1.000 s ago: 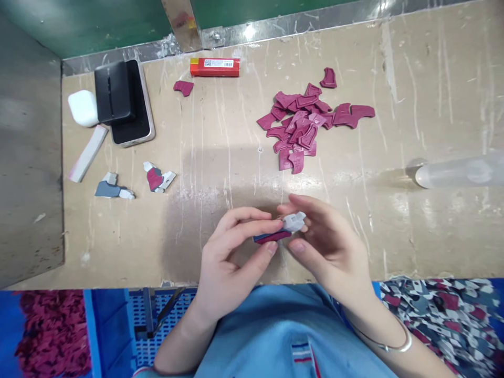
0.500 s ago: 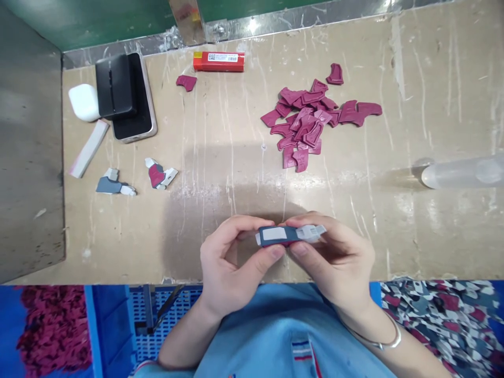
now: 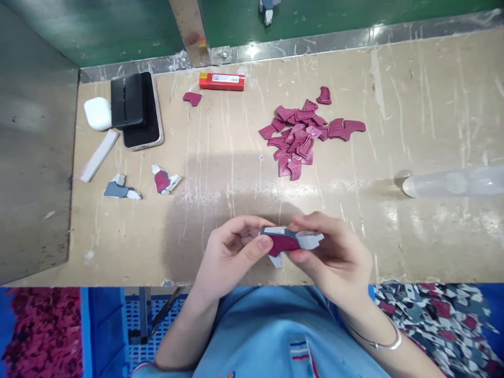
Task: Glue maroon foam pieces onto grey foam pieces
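Note:
Both hands hold one small plastic assembly (image 3: 289, 241) above the near edge of the beige worktable (image 3: 413, 105). It has a dark blue body, a maroon panel facing me and a pale grey end. My left hand (image 3: 232, 257) pinches its left end between thumb and fingers. My right hand (image 3: 334, 257) grips the grey right end, with a silver bangle on that wrist. A pile of maroon plastic pieces (image 3: 303, 134) lies farther back on the table.
At the far left lie a phone with a black block (image 3: 136, 105), a white earbud case (image 3: 97, 113), a white stick (image 3: 99, 155) and two small assemblies (image 3: 166, 180). A red box (image 3: 221, 81) sits by the back wall, a translucent tube (image 3: 452, 182) at right. Blue bins below hold parts.
The assembly has been turned in my fingers: half a second ago its blue side with a grey inset faced up, now the maroon panel shows. My head view shifted slightly.

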A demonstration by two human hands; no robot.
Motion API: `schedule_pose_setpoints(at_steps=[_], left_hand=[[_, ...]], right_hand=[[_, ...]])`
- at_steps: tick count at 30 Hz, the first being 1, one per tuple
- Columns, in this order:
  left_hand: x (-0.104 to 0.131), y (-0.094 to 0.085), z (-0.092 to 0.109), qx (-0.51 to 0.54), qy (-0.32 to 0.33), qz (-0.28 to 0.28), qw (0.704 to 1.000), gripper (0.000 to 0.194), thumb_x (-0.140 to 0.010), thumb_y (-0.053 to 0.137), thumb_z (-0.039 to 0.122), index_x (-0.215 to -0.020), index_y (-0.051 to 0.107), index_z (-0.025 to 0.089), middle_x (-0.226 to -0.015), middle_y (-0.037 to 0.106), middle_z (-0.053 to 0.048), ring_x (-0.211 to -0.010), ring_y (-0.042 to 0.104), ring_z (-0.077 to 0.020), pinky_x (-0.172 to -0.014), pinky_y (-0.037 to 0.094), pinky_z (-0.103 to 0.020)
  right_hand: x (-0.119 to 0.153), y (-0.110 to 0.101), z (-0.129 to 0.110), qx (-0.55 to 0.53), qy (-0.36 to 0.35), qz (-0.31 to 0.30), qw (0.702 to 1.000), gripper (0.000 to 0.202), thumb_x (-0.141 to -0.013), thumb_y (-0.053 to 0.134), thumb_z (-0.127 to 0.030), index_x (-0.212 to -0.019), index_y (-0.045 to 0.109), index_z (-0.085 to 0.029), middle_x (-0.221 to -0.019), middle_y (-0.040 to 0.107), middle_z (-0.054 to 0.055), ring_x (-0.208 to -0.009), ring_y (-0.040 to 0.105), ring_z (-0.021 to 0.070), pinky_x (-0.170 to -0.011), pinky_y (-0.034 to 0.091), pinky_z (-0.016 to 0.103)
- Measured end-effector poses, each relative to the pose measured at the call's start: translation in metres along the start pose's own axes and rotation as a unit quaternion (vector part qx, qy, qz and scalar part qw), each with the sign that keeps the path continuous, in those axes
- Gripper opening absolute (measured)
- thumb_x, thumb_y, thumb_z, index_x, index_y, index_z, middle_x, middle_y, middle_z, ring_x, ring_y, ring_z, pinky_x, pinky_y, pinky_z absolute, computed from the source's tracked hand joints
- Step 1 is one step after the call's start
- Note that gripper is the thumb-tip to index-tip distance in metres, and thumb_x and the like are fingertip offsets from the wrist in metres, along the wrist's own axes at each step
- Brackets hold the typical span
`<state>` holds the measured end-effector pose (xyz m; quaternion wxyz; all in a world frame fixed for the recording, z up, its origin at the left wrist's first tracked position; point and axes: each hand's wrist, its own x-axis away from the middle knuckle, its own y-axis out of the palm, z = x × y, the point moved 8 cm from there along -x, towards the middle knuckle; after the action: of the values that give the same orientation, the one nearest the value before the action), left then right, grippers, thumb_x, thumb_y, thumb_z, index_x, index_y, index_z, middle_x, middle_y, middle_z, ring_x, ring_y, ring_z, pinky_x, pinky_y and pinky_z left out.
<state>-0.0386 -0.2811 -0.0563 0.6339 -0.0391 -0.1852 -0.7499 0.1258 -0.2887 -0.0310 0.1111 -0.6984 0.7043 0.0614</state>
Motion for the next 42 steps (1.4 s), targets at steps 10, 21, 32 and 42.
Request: schedule_pose_setpoints(at_steps=[10,21,32,42], left_hand=[[0.028,0.009,0.034,-0.323,0.356,0.026,0.876,0.054,-0.087,0.094,0.019,-0.132,0.065,0.025,-0.124,0.075,-0.007,-0.116,0.076,-0.0227,-0.1,0.068,-0.036],[0.025,0.009,0.041,-0.254,0.332,0.027,0.908,0.024,-0.084,0.093,0.016,-0.099,0.075,0.023,-0.093,0.085,-0.001,-0.085,0.082,-0.0203,-0.098,0.071,-0.038],[0.022,0.004,0.029,-0.196,0.279,0.032,0.94,0.022,-0.087,0.096,0.026,-0.102,0.08,0.024,-0.096,0.086,-0.004,-0.091,0.083,-0.0207,-0.095,0.07,-0.035],[0.02,0.009,0.031,-0.074,0.291,-0.02,0.953,0.056,-0.084,0.096,0.016,-0.124,0.059,0.028,-0.092,0.071,0.004,-0.083,0.073,-0.0119,-0.078,0.063,-0.019]], right_hand=[[0.0,-0.005,0.01,-0.054,0.087,0.049,0.994,0.036,-0.092,0.086,-0.059,-0.086,0.076,-0.025,-0.077,0.078,0.0,-0.063,0.072,0.0134,-0.053,0.057,0.021],[-0.001,-0.003,-0.003,-0.022,-0.051,-0.056,0.997,0.032,-0.092,0.088,-0.049,-0.109,0.075,-0.025,-0.099,0.081,0.005,-0.09,0.08,0.0203,-0.076,0.07,0.031],[-0.006,-0.001,-0.026,0.058,-0.148,-0.066,0.985,0.015,-0.096,0.087,-0.027,-0.1,0.073,-0.022,-0.084,0.081,0.004,-0.076,0.081,0.0216,-0.069,0.069,0.033],[-0.002,-0.002,-0.028,0.025,-0.146,-0.068,0.987,0.018,-0.096,0.087,-0.03,-0.103,0.073,-0.022,-0.084,0.081,0.004,-0.075,0.081,0.0218,-0.067,0.069,0.033]])
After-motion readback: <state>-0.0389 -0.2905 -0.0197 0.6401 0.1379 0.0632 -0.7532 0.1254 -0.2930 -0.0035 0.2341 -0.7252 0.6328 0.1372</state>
